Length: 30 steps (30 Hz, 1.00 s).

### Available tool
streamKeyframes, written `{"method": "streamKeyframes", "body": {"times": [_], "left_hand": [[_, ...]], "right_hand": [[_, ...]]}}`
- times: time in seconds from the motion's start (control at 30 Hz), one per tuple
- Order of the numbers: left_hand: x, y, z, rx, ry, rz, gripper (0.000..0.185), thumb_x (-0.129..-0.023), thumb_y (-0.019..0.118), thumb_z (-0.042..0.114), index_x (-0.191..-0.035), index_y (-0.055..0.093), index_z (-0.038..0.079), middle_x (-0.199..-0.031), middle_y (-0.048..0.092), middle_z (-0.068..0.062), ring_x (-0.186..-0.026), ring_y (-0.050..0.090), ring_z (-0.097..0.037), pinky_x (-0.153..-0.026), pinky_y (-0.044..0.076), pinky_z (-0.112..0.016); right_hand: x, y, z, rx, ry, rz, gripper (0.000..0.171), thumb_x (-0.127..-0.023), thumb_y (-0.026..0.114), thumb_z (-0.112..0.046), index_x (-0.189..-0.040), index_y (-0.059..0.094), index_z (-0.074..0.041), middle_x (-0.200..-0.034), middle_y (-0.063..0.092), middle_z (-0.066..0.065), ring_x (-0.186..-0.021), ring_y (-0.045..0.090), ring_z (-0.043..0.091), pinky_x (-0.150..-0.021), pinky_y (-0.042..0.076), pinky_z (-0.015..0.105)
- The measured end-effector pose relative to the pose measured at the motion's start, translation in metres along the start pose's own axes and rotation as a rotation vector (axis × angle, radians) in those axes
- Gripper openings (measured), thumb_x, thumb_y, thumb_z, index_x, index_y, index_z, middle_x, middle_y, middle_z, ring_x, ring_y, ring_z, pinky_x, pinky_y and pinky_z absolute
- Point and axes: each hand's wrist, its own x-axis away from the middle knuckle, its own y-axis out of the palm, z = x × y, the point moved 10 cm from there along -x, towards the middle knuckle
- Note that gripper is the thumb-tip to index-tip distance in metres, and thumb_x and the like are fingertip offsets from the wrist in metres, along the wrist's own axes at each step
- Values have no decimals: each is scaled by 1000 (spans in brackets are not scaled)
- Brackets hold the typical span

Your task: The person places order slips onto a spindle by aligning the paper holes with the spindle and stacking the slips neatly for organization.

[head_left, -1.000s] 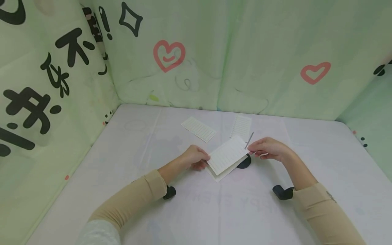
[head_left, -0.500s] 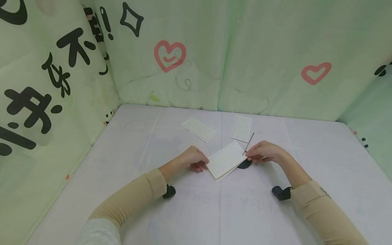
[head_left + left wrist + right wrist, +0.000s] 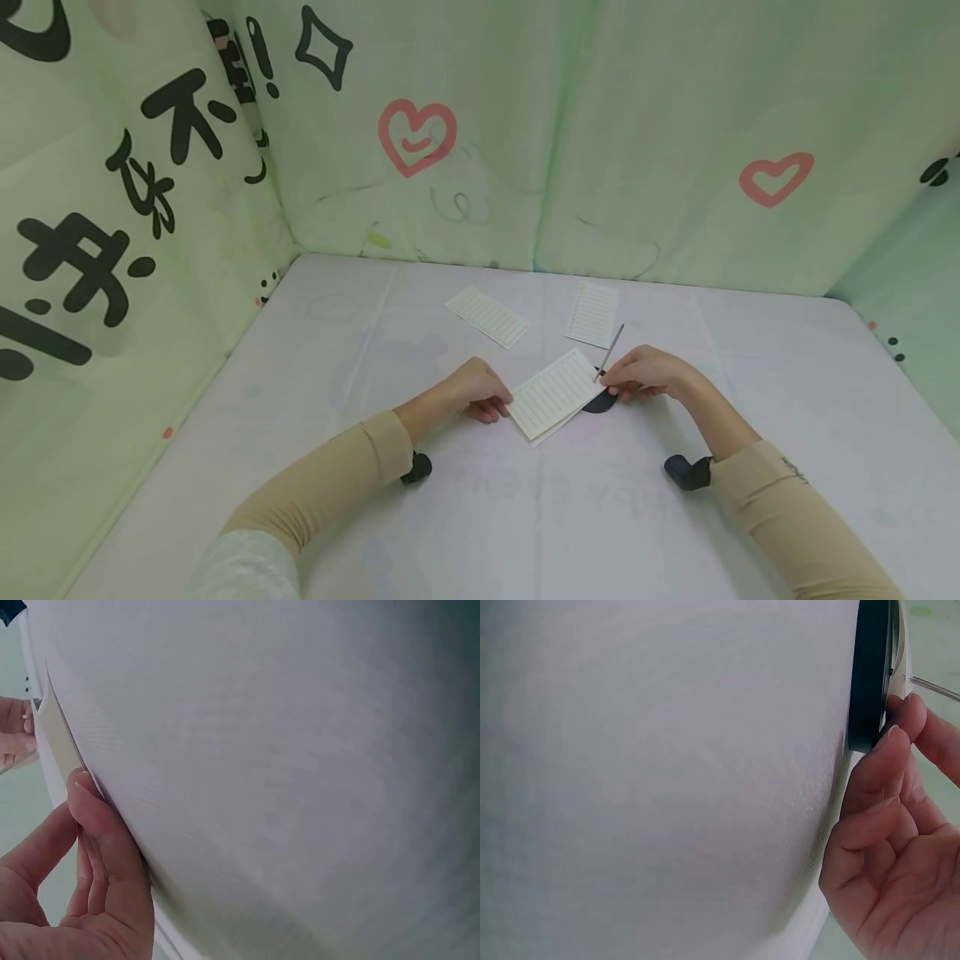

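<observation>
Head view: both my hands meet over a small stack of white lined paper cards [image 3: 555,393] on the pale tabletop [image 3: 480,517].
My left hand [image 3: 474,390] pinches the stack's edge at 9 o'clock, fingers curled on it. My right hand [image 3: 643,375], at 3 o'clock, holds a thin metal pin [image 3: 611,347] upright with pinched fingertips, touching a black round base [image 3: 602,403] beneath the stack's corner. Two more white lined cards [image 3: 487,317] [image 3: 592,313] lie apart at 12 o'clock.
</observation>
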Motion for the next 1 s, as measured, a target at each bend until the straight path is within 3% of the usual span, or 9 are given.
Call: {"method": "streamKeyframes", "body": {"times": [0.43, 0.63, 0.83, 1.0], "left_hand": [[1, 0, 1, -23, -5, -43, 9, -83, 63, 8, -83, 65, -1, -63, 64, -7, -44, 52, -11, -40, 45, -17], [1, 1, 0, -24, 0, -46, 10, -83, 63, 9, -83, 65, 0, -64, 64, -8, -44, 53, -11, -40, 45, -18], [0, 1, 0, -4, 10, -59, 10, -83, 63, 9, -84, 65, -1, -63, 64, -7, -43, 53, -11, -40, 45, -18], [-1, 1, 0, -8, 12, -58, 10, -83, 62, 9, -84, 66, -1, -63, 64, -7, -43, 53, -10, -41, 46, -18]], "right_hand": [[2, -6, 0, 42, -27, 8, 33, -87, 60, -28, -103, 64, 0, -71, 63, -3, -67, 57, 13, -61, 43, 25], [-1, -28, -2, 84, -62, 86, 40, -92, 52, -30, -111, 56, 5, -86, 64, 7, -75, 57, 16, -66, 48, 28], [-14, -49, -2, 7, -65, 150, 49, -95, 45, -31, -123, 44, 10, -108, 60, 18, -86, 57, 18, -76, 48, 28], [-25, -64, -5, -6, -68, 226, 58, -95, 45, -34, -129, 36, 11, -115, 54, 24, -92, 55, 23, -79, 47, 31]]}}
